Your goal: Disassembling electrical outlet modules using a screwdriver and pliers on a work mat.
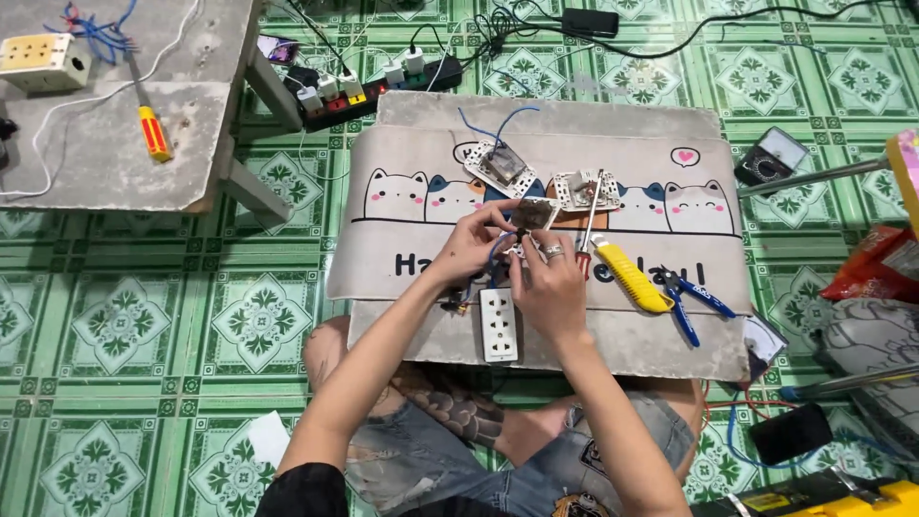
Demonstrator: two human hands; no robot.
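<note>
My left hand (476, 244) and my right hand (548, 280) meet over a grey floor mat (412, 258) printed with cartoon cats. Together they hold a small brown electrical module (533, 213) with a blue wire hanging from it. A white socket faceplate (498, 325) lies just below my hands. Two white switch frames (499, 168) (582, 189) lie beyond them, the left one with blue wires. To the right of my right hand lie a red-handled screwdriver (586, 230) and a yellow utility knife (631, 277).
Blue-handled pliers (691, 299) lie at the mat's right. A black power strip (378, 88) with plugs sits behind the mat. A low concrete bench (115, 144) at the left carries a yellow screwdriver (151, 130) and a socket box (43, 60). Two meters (772, 157) (764, 340) sit right.
</note>
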